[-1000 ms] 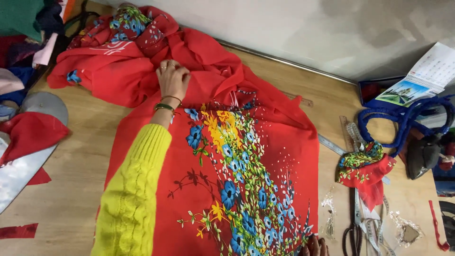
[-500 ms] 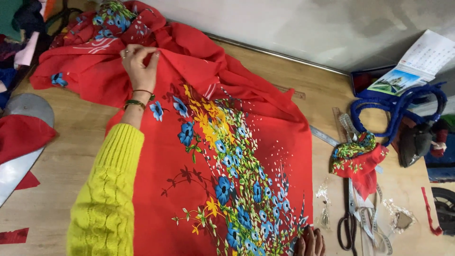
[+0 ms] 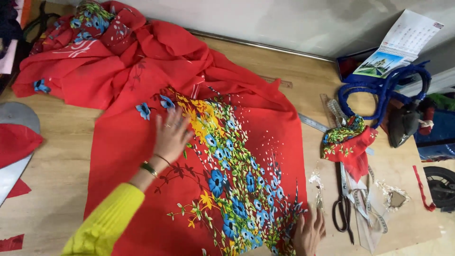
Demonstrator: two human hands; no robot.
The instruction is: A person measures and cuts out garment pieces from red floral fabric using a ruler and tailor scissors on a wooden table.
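Left hand [image 3: 171,135] flat on red floral fabric [image 3: 142,147], scissors [image 3: 343,208] nearby

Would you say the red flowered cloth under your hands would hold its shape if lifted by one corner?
Probably not: the red cloth bunches in soft folds at the far end, so it looks floppy and light. It likely slides easily on the wooden table.

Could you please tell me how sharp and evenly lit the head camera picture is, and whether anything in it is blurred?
Head view: soft, even light with only faint shadows; the red floral fabric and scissors look sharp, while the left hand is smeared by motion; the right hand is cut off by the bottom edge; straight lines bow slightly toward the corners, and the pale wall shows mild glare.
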